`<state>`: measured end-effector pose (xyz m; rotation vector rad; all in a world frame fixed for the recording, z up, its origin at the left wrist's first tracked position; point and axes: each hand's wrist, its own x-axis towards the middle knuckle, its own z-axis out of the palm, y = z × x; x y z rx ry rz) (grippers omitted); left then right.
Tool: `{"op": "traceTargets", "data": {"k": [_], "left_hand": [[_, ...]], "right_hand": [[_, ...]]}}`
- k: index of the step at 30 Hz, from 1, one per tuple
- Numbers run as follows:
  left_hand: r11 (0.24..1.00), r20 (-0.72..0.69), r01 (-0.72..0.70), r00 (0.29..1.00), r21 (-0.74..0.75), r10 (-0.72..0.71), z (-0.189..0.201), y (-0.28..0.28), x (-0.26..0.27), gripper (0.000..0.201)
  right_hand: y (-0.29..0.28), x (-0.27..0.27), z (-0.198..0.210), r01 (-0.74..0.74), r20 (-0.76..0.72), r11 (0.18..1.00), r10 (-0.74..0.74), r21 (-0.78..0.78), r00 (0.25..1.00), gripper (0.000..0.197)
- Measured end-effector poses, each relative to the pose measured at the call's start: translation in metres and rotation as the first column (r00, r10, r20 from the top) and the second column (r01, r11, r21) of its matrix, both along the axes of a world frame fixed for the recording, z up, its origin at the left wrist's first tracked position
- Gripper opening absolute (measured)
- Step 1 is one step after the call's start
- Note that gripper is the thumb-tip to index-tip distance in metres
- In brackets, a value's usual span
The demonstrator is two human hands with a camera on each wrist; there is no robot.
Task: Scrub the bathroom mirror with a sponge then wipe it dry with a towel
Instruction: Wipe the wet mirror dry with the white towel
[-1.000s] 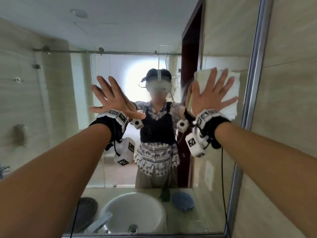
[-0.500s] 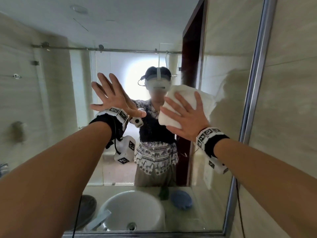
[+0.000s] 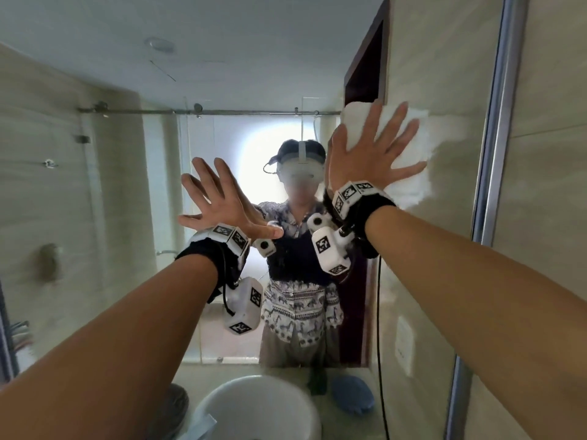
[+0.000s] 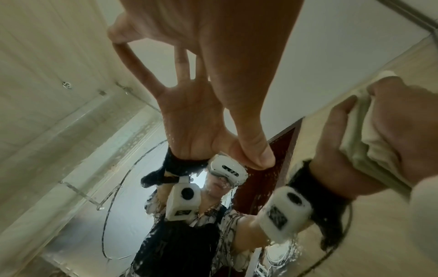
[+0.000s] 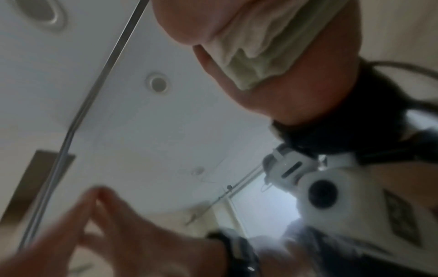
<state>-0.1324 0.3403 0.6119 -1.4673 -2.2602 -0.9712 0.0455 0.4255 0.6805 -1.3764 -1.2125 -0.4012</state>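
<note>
The bathroom mirror fills the head view, its glass speckled with droplets around the middle. My right hand lies flat with fingers spread, pressing a folded white towel against the glass at the upper right. From the right wrist view the towel is squeezed between my palm and the mirror. My left hand rests open on the glass to the left, fingers spread, holding nothing; the left wrist view shows the left hand meeting its own reflection. A blue sponge-like object appears in the reflection on the counter.
The mirror's metal frame runs down the right side, with a tiled wall beyond it. A white basin shows in the reflection at the bottom. A person wearing a headset is reflected in the centre.
My right hand swept the towel left and down toward the centre, then back up to the upper right. The left hand has stayed in place on the glass.
</note>
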Motion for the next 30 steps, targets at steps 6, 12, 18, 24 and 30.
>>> {"op": "traceTargets", "data": {"k": [6,12,18,24,30], "left_hand": [[0.999,0.014,0.024,1.000,0.027,-0.024,0.001,-0.004,0.003,0.170],[1.000,0.028,-0.005,1.000,-0.006,0.006,0.003,-0.005,0.002,0.168],[1.000,0.011,-0.015,1.000,0.007,0.014,0.001,-0.005,0.001,0.168],[1.000,0.011,-0.012,1.000,-0.011,0.013,0.002,-0.006,0.004,0.169],[0.997,0.029,0.034,0.999,0.064,-0.036,0.007,-0.025,-0.002,0.127]], "right_hand": [[-0.001,0.002,-0.047,-0.089,0.529,0.987,0.005,0.133,0.848,0.068],[0.007,0.040,-0.087,-0.238,0.965,0.967,-0.027,0.091,0.260,0.069],[0.010,0.068,-0.081,-0.246,0.951,0.967,0.012,0.067,0.308,0.077],[-0.012,-0.008,-0.044,-0.165,0.422,0.985,0.168,-0.045,0.891,0.074],[-0.040,-0.020,-0.024,-0.313,0.375,0.894,0.423,-0.321,0.825,0.071]]}}
